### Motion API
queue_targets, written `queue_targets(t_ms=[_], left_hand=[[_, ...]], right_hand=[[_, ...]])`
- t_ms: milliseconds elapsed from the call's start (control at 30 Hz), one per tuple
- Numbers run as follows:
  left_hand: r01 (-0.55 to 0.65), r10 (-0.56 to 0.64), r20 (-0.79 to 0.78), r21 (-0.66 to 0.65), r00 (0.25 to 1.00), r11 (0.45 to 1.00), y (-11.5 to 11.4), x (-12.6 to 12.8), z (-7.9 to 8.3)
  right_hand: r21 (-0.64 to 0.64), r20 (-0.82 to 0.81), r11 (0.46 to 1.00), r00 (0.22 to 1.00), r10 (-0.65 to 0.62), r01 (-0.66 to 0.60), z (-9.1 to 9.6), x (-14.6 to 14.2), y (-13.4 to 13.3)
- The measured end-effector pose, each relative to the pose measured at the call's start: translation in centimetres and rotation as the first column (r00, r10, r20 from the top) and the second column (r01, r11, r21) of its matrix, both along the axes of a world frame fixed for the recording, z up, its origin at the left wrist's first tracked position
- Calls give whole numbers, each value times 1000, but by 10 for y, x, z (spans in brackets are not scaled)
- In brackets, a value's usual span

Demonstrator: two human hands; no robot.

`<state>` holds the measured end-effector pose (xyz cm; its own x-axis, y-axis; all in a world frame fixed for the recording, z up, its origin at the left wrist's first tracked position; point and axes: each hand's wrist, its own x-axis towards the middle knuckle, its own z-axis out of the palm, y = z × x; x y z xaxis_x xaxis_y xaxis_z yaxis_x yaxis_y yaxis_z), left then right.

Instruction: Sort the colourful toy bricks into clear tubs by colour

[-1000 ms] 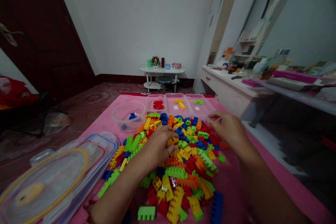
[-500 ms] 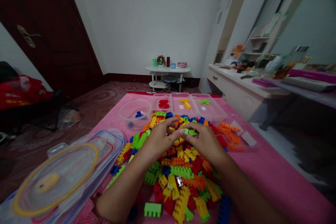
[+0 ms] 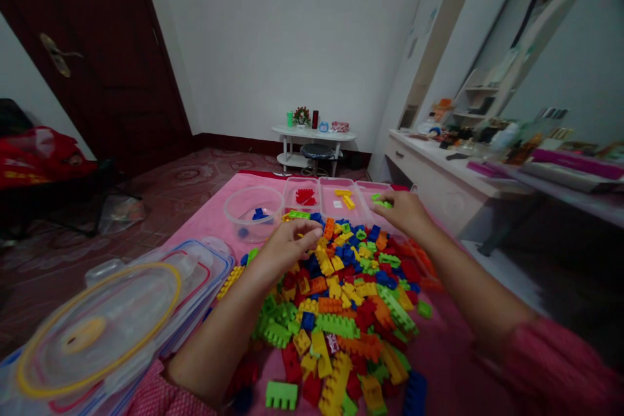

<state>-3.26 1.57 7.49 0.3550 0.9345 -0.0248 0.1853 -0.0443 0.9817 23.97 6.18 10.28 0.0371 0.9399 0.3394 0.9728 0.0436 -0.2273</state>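
Note:
My left hand (image 3: 291,244) is over the far left part of a pile of toy building bricks (image 3: 336,325), fingers curved and apart, with nothing visible in it. My right hand (image 3: 405,211) reaches into the rightmost clear plastic tray (image 3: 366,187), its fingertips closed at a green building brick (image 3: 386,204). Other green bricks lie by the fingertips there, partly hidden by the hand. The pile mixes red, yellow, blue, orange and green bricks.
A clear tray with red bricks (image 3: 305,197) and one with yellow bricks (image 3: 345,199) stand at the back. Left of them is a round clear tub (image 3: 231,220) with blue bricks. Stacked lids (image 3: 121,331) lie at left. Orange bricks (image 3: 423,257) sit at right.
My right hand has moved from beside my left hand, forward and right to the rightmost tray, carrying a green brick. My left hand has stayed near the pile.

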Motion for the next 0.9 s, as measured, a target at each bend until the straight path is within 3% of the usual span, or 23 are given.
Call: queue_targets(t_ms=[133, 267, 400, 633, 767, 833, 900], left_hand=[[-51, 77, -127, 197, 989, 979, 11, -8, -7], [-107, 207, -235, 378, 950, 920, 15, -12, -11], [-81, 199, -265, 399, 944, 914, 13, -11, -8], [-114, 250, -306, 400, 919, 909, 16, -16, -5], [-77, 282, -445, 426, 850, 902, 21, -36, -1], [23, 225, -560, 401, 798, 916, 20, -51, 5], [126, 123, -640, 329, 759, 936, 16, -64, 13]], right_hand=[[-24, 132, 991, 983, -126, 130, 8, 20, 34], [-82, 155, 996, 988, -25, 38, -4, 4, 34], [-221, 146, 971, 982, 121, -87, -26, -18, 25], [-354, 60, 919, 977, 207, -173, -49, -44, -10], [-343, -77, 889, 952, 296, -304, -38, -59, -45], [-287, -118, 900, 944, 307, -328, -23, -61, -64], [-269, -43, 923, 961, 274, -275, -7, -58, -81]])
